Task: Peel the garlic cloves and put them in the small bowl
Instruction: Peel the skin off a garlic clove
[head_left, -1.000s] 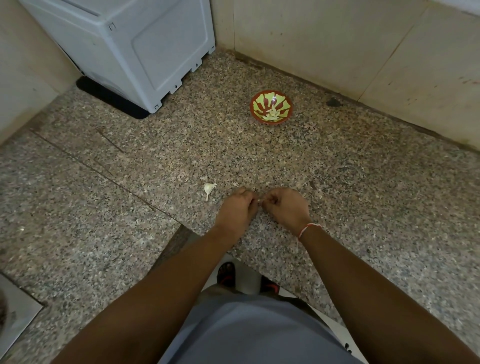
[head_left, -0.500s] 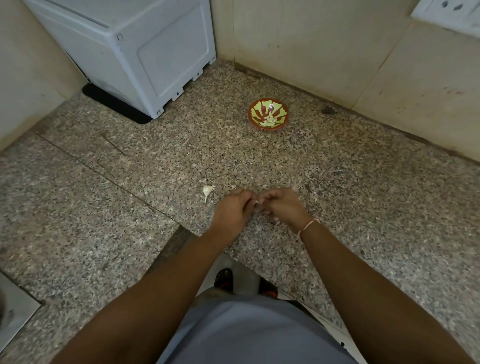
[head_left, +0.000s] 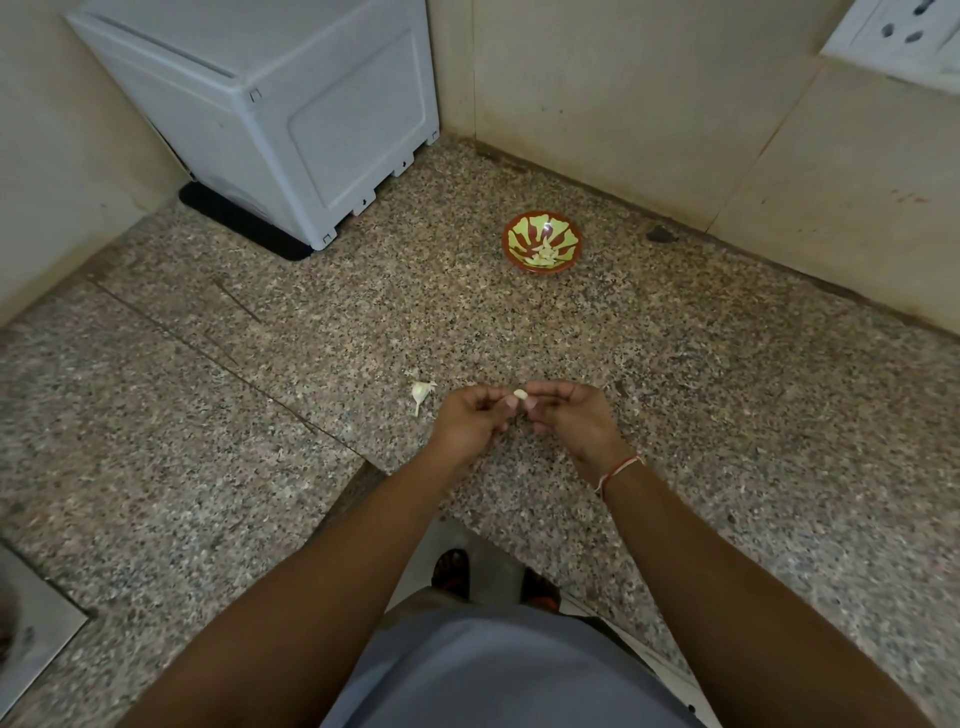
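The single head-worn camera looked forward and steeply down, close above the speckled worktop (head_left: 675, 415), facing the corner where two walls met.

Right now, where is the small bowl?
The small bowl sits on the granite counter near the back wall, beyond both hands and right of the white appliance.

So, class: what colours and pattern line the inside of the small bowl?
Yellow-green patches on red-brown, radiating from the centre of the small bowl; head view.
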